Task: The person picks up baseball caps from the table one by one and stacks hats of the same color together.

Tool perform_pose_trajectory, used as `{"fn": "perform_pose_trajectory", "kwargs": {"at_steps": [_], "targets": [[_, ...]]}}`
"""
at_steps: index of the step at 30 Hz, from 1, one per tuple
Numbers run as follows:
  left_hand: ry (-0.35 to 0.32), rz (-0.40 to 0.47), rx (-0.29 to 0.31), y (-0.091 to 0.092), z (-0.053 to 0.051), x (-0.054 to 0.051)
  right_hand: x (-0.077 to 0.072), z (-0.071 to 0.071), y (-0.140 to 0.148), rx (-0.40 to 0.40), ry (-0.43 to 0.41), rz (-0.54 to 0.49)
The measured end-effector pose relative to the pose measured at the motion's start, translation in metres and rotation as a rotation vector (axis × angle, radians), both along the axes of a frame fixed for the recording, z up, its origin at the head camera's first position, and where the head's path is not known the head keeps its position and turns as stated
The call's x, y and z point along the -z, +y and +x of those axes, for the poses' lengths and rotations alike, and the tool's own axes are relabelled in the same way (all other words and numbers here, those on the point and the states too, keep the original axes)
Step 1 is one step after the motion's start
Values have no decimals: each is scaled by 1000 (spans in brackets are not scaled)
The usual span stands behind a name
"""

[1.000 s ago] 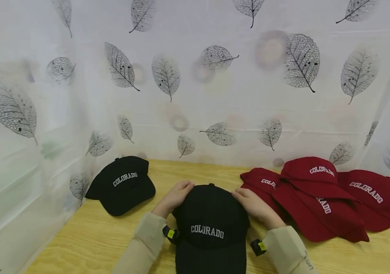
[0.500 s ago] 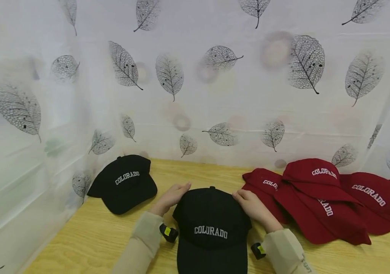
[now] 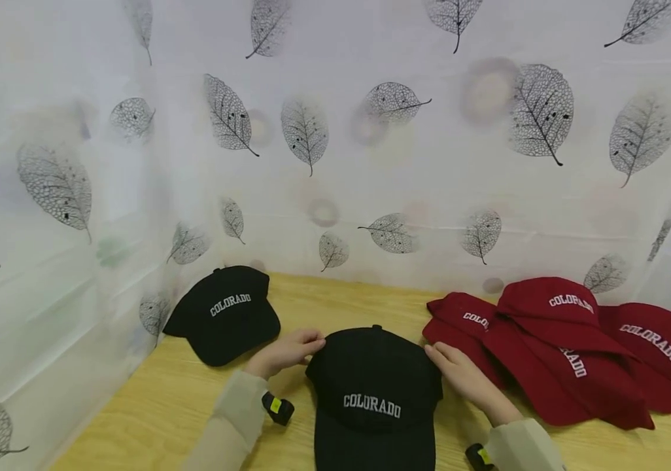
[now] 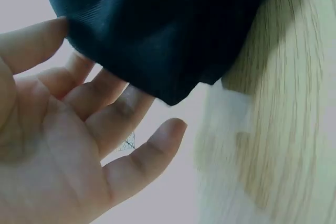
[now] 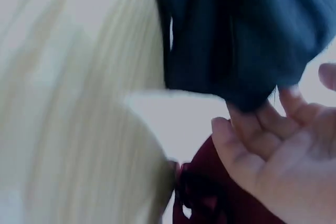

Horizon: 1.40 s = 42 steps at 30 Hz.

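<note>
A black cap with white COLORADO lettering lies on the table, brim towards the near edge. At its upper left side, the left hand touches the edge with its fingertips. The right hand has its fingertips at the opposite side. In the left wrist view, spread, slightly bent fingers of the left hand reach behind the cap's edge, the thumb tip beside it. From the right wrist view, the right hand's fingers lie loosely against the cap's edge, its thumb apart from the fabric.
Another black cap lies at the back left of the wooden table. Several dark red caps overlap at the right, close to the right hand. A white leaf-patterned curtain encloses the back and left side.
Both hands have shifted outwards and a little down along the cap's sides, their grasp looser. The whole head view has drifted, so the caps appear farther right.
</note>
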State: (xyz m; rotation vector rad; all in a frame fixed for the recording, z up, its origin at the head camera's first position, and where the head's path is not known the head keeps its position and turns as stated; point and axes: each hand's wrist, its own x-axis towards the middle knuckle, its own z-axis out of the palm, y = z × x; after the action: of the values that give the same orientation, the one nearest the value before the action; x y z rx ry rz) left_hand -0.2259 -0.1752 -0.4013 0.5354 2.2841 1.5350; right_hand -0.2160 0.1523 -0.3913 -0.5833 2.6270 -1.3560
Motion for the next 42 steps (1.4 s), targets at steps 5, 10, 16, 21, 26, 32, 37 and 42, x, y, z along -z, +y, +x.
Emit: {"fn": "perform_pose_trajectory", "kwargs": {"at_steps": [5,10,16,21,26,32,37,42], "targets": [[16,-24,38,-6,3,-1,2,1,17,-157,-29,41],[32,-64,31,-8,4,-2,3,-1,21,-243,-19,47],[51,-131,15,-5,3,-4,1,-1,22,-251,-27,79],[119,-209,19,0,3,-3,0,-1,22,-218,40,166],[233,-237,8,0,2,-1,1,0,19,-196,177,211],[285,-212,-19,-1,2,-1,-2,4,13,-120,242,224],[350,-268,-137,0,1,0,-2,3,7,-42,249,224],[386,-311,-315,-1,-1,1,-6,4,3,-7,234,220]]}}
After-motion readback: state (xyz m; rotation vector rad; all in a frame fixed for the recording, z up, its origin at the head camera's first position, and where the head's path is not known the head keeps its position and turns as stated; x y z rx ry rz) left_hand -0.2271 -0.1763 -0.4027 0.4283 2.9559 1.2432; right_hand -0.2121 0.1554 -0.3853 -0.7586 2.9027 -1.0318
